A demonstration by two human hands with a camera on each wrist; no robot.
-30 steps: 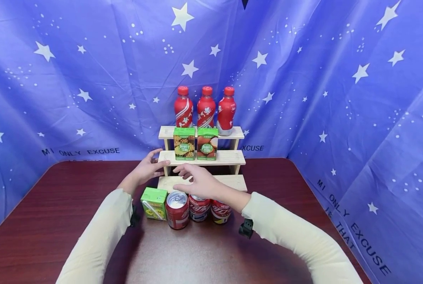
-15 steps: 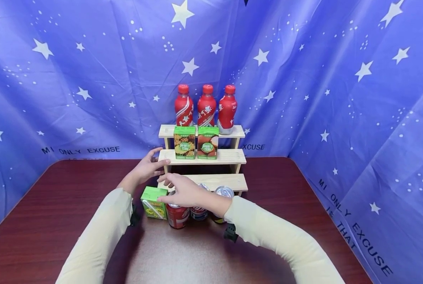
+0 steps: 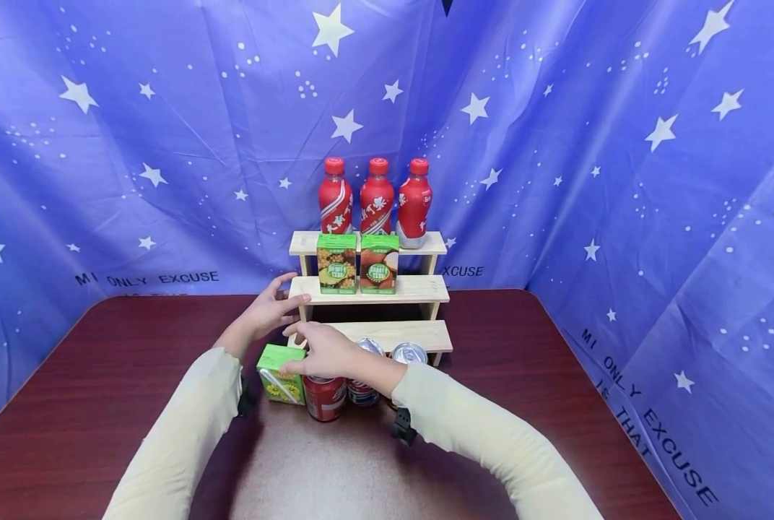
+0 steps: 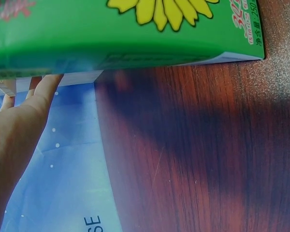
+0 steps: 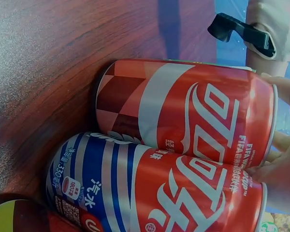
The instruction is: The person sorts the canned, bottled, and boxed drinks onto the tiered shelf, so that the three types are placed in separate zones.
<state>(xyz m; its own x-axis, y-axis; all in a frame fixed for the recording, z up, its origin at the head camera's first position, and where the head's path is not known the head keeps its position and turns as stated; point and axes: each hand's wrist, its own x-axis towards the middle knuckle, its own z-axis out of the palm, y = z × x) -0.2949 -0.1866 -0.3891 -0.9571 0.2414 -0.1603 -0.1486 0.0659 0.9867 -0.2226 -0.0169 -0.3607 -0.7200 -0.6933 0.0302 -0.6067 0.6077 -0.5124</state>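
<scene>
A three-tier wooden shelf [image 3: 419, 289] stands on the table. My left hand [image 3: 263, 310] grips its left end at the middle tier, thumb over the board's front edge. My right hand [image 3: 325, 350] reaches across the cans to a green juice box [image 3: 281, 383], thumb before its top right corner and fingers behind. Exact finger contact there is partly hidden. Right beside the box stands a red cola can [image 3: 326, 401], then a red-and-blue cola can [image 5: 106, 179] and a third can [image 3: 409, 352], partly covered by my right wrist. The juice box stands upright on the table in front of my left wrist.
Red bottles [image 3: 377, 198] line the top tier. Two green-topped juice boxes [image 3: 337, 267] stand on the middle tier, towards its left and centre. The bottom tier [image 3: 406, 334] is right behind the cans. A blue starry curtain [image 3: 198, 144] encloses the table.
My right hand has moved left and down, from above the cans to the green juice box's top corner. The left hand keeps its place on the shelf.
</scene>
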